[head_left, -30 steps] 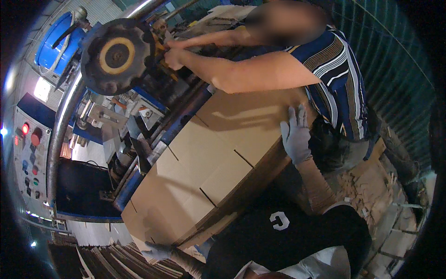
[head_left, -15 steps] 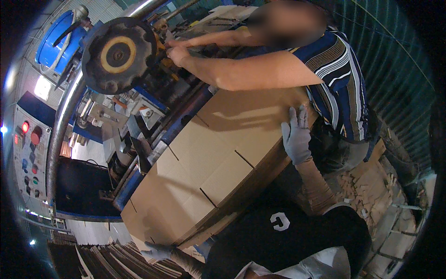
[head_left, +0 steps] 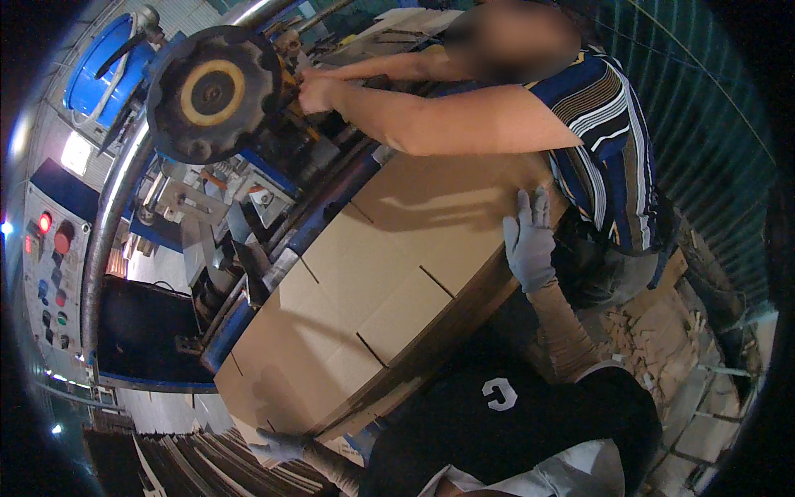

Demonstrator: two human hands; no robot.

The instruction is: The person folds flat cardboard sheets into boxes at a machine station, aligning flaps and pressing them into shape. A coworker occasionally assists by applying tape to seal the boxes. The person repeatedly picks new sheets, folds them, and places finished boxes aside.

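A stack of flat brown cardboard box blanks (head_left: pixel 364 282), slotted and creased, lies slantwise in front of me. At its right end rests my right hand (head_left: pixel 530 248) in a grey glove, fingers stretched out along the edge of the top blank. My left hand (head_left: pixel 281 446), also gloved, touches the corner at the near left end, its fingers extended and partly in shadow. Neither hand grips anything that I can see. Across the stack's far end reach the bare arms of another person (head_left: pixel 464 116), whose hands meet at the machine beside the black handwheel (head_left: pixel 213 95).
Along the stack's left side runs a machine with a blue frame (head_left: pixel 236 335). A control panel (head_left: pixel 56 273) with lit buttons stands at the far left. More cardboard (head_left: pixel 190 464) stands on edge at lower left. Cardboard scraps (head_left: pixel 646 340) litter the floor at right.
The other person's hands and forearms have shifted slightly at the machine. My own two hands remain in the same places on the cardboard.
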